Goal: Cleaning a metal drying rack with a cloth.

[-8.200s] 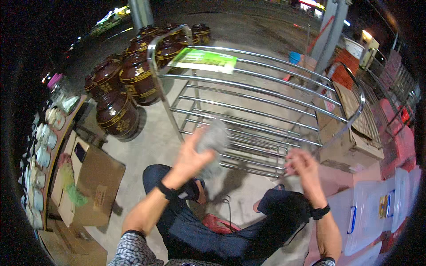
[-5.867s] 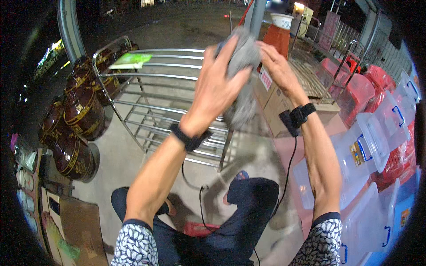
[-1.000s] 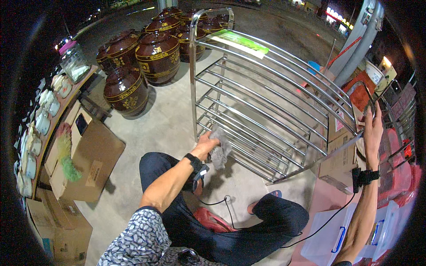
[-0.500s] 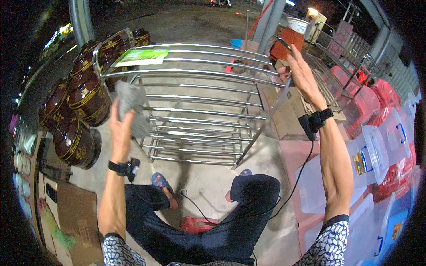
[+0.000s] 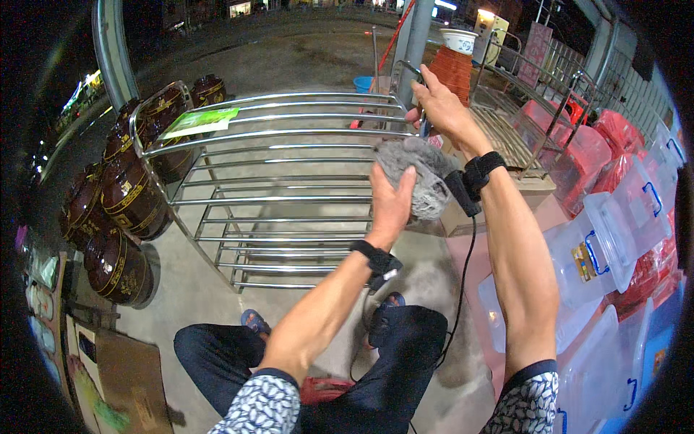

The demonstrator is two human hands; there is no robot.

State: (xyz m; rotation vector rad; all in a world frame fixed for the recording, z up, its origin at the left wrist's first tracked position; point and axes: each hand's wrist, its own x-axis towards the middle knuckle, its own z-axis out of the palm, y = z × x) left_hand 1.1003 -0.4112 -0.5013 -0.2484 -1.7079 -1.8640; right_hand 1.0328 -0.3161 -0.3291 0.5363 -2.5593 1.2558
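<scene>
In front of me stands a tiered rack of shiny metal tubes [image 5: 303, 132], with a green and white printed sheet [image 5: 199, 123] lying on its top bars at the left. My left hand [image 5: 392, 202] is closed on a grey rag [image 5: 419, 173], pressing it near the rack's right end. Higher up, my right hand [image 5: 450, 108] is around the rack's right end frame, its fingers pointing up and its thumb on the inner side. The rag and my hands hide part of that end frame.
Dark brown glazed jars [image 5: 134, 195] stand left of the rack. Clear plastic boxes [image 5: 578, 246] and red wrapped goods [image 5: 618, 137] line the right side. Flattened cardboard [image 5: 134, 383] lies at lower left. Behind are stacked orange pots [image 5: 450, 72] and a blue basin [image 5: 363, 84]. A black cable [image 5: 466, 282] hangs from my right wrist.
My left hand has carried the grey rag from the rack's left end across to its right end. My right hand stays at the right end frame, while the view has shifted slightly.
</scene>
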